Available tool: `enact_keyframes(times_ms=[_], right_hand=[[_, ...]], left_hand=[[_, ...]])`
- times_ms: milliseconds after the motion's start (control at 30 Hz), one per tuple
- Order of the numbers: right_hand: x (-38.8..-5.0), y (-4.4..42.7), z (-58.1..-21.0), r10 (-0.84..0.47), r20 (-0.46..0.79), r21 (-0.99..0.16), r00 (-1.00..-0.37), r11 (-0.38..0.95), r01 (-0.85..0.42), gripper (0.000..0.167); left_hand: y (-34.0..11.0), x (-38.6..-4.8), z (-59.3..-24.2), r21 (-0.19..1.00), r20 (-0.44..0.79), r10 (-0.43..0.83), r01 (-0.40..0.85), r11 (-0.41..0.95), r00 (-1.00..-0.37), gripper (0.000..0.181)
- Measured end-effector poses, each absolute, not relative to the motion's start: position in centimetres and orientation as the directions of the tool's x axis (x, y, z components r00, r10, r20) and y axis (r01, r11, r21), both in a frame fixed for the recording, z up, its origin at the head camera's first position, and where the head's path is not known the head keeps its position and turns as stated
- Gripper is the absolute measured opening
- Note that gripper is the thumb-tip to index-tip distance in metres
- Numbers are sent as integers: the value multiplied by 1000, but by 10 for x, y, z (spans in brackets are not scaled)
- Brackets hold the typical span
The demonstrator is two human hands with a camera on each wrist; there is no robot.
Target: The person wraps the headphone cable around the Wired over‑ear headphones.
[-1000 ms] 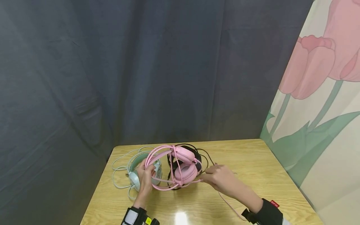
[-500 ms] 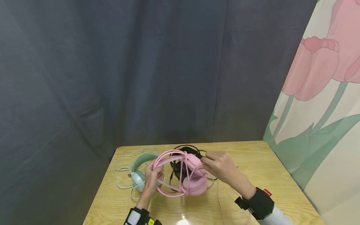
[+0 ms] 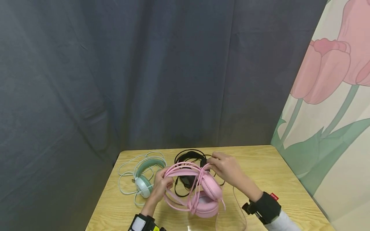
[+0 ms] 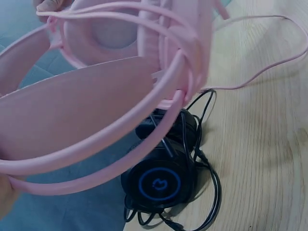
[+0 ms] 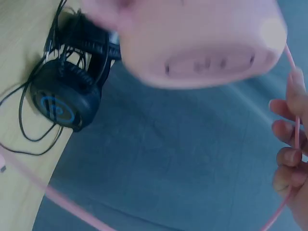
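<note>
Pink headphones (image 3: 211, 186) are held up over the table, their thin pink cable (image 5: 67, 204) wound around the headband and ear cups. My left hand (image 3: 162, 183) grips the headband (image 4: 77, 108) at its left side. With curled fingers my right hand (image 3: 225, 166) holds a stretch of the pink cable, just above the ear cups; the right wrist view shows the cable running between thumb and fingers. A loose length of cable hangs down toward the table on the right. In the left wrist view the left hand is mostly out of frame.
Black headphones (image 4: 161, 180) with a black cable lie behind the pink pair. White and green headphones (image 3: 144, 186) with a pale cable lie on the left of the wooden table (image 3: 254, 157). A dark curtain (image 3: 173, 80) hangs behind, and a tulip-patterned cloth (image 3: 323, 128) is at the right.
The pink headphones have moved right and toward the person, tilting with the ear cups lower. The right hand has risen from beside the cups to above them, pulling the cable along.
</note>
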State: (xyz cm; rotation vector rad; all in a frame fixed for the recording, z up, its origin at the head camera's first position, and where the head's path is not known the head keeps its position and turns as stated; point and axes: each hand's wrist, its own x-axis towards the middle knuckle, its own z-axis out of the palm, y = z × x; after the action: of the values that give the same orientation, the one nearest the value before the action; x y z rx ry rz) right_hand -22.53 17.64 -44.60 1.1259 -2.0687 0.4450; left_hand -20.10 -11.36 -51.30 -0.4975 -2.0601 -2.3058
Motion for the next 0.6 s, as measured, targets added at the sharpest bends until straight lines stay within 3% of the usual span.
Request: enact_keyframes(times_ms=[67, 133, 267, 367, 433, 600], right_hand=[[-228, 180, -447, -561, 745, 25, -360, 563, -826, 21], [-231, 183, -449, -558, 744, 0, -367, 549, -836, 23], [-233, 186, -454, -561, 741, -57, -368, 494, -868, 3], [-235, 187, -459, -551, 744, -120, -378, 447, -887, 33], [-236, 189, -464, -537, 738, -177, -409, 431, -885, 42], [-241, 195, -480, -468, 677, -417, -568, 392, -820, 21]], left_hand=[[-115, -201, -514, 964, 258, 247, 234, -123, -934, 38], [-116, -200, -514, 962, 270, 290, 244, -122, -918, 39], [-116, -198, -516, 957, 274, 345, 222, -185, -898, 43], [-117, -198, -517, 945, 282, 362, 193, -264, -888, 47], [-117, -199, -516, 935, 295, 369, 186, -303, -881, 46], [-116, -199, -515, 905, 328, 400, 162, -394, -856, 44]])
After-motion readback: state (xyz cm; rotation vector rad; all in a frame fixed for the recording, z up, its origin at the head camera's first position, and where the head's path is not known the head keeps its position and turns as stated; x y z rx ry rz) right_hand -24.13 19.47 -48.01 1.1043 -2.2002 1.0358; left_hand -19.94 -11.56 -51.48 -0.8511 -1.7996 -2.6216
